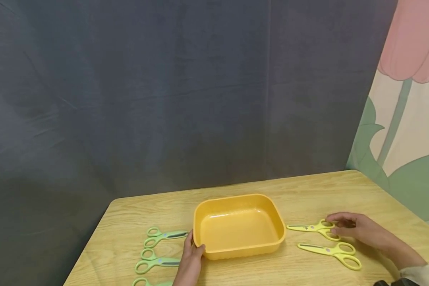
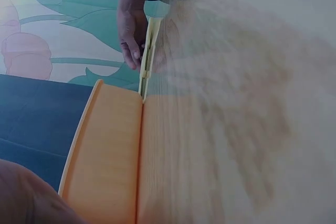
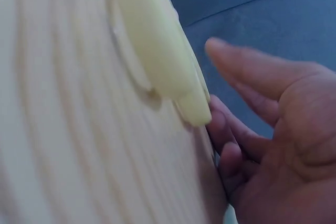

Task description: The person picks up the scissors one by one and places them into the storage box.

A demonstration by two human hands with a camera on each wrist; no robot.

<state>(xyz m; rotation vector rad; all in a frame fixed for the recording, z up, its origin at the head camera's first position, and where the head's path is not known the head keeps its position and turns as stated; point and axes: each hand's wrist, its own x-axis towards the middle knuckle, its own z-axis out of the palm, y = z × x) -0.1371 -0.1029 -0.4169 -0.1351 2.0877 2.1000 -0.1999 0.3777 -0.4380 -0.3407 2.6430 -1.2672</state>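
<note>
Fingers parted, gripping nothing, our right hand (image 1: 362, 229) is at the farther two-looped yellow plastic scissors (image 1: 315, 228).
Handles nearest, blades pointing left.

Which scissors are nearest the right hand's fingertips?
In the head view, the upper yellow scissors: handle end at the right hand. The lower yellow scissors lie farther off, the green scissors across the yellow tray.

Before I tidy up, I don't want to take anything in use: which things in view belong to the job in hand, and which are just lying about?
In the job:
- yellow-orange bin, gripped by the left hand
- far yellow scissors, handles at the right hand

Probably just lying about (no hand on them):
- near yellow scissors
- three green scissors
</note>
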